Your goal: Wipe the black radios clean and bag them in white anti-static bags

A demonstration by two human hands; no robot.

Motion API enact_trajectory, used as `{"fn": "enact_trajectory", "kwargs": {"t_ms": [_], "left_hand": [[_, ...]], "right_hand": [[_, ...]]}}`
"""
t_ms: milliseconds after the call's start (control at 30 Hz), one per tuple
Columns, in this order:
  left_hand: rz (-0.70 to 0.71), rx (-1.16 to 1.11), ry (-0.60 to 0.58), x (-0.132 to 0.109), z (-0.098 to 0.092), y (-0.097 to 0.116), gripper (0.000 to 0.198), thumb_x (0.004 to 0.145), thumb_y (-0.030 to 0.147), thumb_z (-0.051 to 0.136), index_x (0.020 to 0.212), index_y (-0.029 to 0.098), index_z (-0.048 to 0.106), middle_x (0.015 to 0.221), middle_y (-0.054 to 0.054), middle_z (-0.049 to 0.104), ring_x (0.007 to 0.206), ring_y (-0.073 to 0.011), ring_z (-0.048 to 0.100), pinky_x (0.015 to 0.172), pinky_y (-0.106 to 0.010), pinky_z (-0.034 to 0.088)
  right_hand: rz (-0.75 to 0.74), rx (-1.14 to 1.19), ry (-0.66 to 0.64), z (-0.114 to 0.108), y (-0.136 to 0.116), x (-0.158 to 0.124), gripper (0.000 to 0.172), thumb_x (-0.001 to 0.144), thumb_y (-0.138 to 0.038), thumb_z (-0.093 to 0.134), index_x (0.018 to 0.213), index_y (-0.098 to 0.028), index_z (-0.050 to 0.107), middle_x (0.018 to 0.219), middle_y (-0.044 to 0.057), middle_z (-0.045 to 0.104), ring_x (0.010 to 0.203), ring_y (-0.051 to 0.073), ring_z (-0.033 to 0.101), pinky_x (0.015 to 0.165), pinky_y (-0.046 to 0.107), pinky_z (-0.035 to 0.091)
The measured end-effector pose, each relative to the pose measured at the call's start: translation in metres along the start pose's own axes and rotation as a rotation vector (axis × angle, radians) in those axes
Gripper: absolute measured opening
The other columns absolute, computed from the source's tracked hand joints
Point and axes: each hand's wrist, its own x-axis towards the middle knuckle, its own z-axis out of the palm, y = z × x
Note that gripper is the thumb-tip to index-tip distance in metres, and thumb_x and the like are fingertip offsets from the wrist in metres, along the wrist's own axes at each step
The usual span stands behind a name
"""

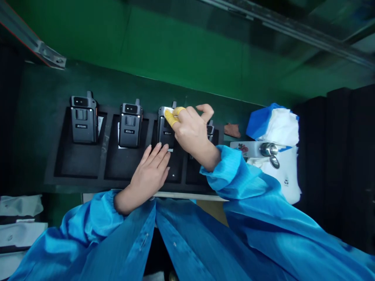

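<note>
My right hand (pixel 191 127), with yellow finger cots on two fingertips, pinches a small white wipe (pixel 166 109) against the top of the third black handheld radio (pixel 166 134). My left hand (pixel 150 171) lies palm down with its fingers stretched out towards that radio's lower end; whether they touch it I cannot tell. To the left, a second radio (pixel 129 138) and another radio (pixel 84 134), marked "Riton", lie back side up. My right hand and wrist mostly cover a fourth radio (pixel 210 130). The radios rest in the compartments of a black foam tray (pixel 101 156).
Right of the tray stand a blue box (pixel 258 124) with white wipes (pixel 283 127), a metal-topped bottle (pixel 268 149) and white bags (pixel 288 179). A brown scrap (pixel 232 130) lies nearby. Black foam stacks (pixel 340 156) rise at the right. White packets (pixel 22 234) sit lower left.
</note>
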Motion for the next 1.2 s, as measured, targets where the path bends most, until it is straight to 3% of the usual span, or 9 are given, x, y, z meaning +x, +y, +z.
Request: {"fn": "enact_trajectory", "kwargs": {"t_ms": [200, 533, 667, 833, 1033, 1200], "left_hand": [[-0.012, -0.013, -0.011, 0.0, 0.0, 0.0, 0.035, 0.092, 0.018, 0.048, 0.123, 0.007, 0.062, 0.136, -0.019, 0.058, 0.131, -0.0305, 0.052, 0.113, -0.052, 0.039], [-0.006, -0.016, -0.015, 0.001, -0.001, 0.0, 0.036, 0.092, 0.018, 0.048, 0.124, 0.008, 0.062, 0.137, -0.018, 0.058, 0.131, -0.0308, 0.052, 0.113, -0.052, 0.039], [-0.005, -0.013, -0.02, 0.001, -0.001, 0.001, 0.036, 0.092, 0.018, 0.048, 0.123, 0.007, 0.063, 0.137, -0.019, 0.058, 0.131, -0.032, 0.052, 0.112, -0.054, 0.039], [-0.001, -0.003, -0.03, 0.001, -0.001, -0.001, 0.036, 0.093, 0.018, 0.047, 0.123, 0.006, 0.062, 0.137, -0.019, 0.058, 0.132, -0.0319, 0.051, 0.111, -0.054, 0.04], [-0.004, -0.046, -0.037, 0.001, -0.001, -0.001, 0.036, 0.092, 0.018, 0.048, 0.124, 0.005, 0.061, 0.138, -0.02, 0.056, 0.133, -0.0325, 0.05, 0.113, -0.055, 0.038], [-0.031, -0.089, -0.076, 0.0, 0.0, -0.001, 0.037, 0.093, 0.019, 0.047, 0.126, 0.006, 0.06, 0.14, -0.02, 0.054, 0.135, -0.0322, 0.047, 0.115, -0.056, 0.034]], "right_hand": [[0.069, -0.005, 0.036, 0.003, -0.006, 0.009, 0.034, 0.096, -0.016, 0.035, 0.091, -0.021, 0.068, 0.094, 0.003, 0.059, 0.092, 0.017, 0.047, 0.097, 0.047, 0.019], [0.21, -0.059, 0.085, 0.004, 0.01, -0.014, 0.033, 0.093, -0.012, 0.037, 0.079, -0.019, 0.067, 0.088, 0.004, 0.058, 0.089, 0.017, 0.049, 0.092, 0.047, 0.021], [0.128, -0.047, 0.074, 0.004, -0.003, -0.002, 0.034, 0.096, -0.016, 0.035, 0.094, -0.023, 0.069, 0.094, 0.003, 0.06, 0.093, 0.017, 0.049, 0.096, 0.047, 0.019], [0.098, -0.018, 0.056, 0.007, -0.008, 0.005, 0.039, 0.097, -0.015, 0.031, 0.093, -0.022, 0.068, 0.097, 0.003, 0.06, 0.095, 0.017, 0.048, 0.097, 0.048, 0.019], [0.237, -0.027, 0.071, 0.0, 0.009, -0.024, 0.037, 0.094, -0.015, 0.033, 0.096, -0.023, 0.069, 0.095, 0.004, 0.059, 0.093, 0.019, 0.048, 0.094, 0.051, 0.021], [0.113, 0.006, 0.031, 0.001, -0.015, -0.046, 0.035, 0.096, -0.019, 0.035, 0.099, -0.023, 0.069, 0.094, 0.004, 0.062, 0.091, 0.017, 0.048, 0.094, 0.046, 0.019]]}}
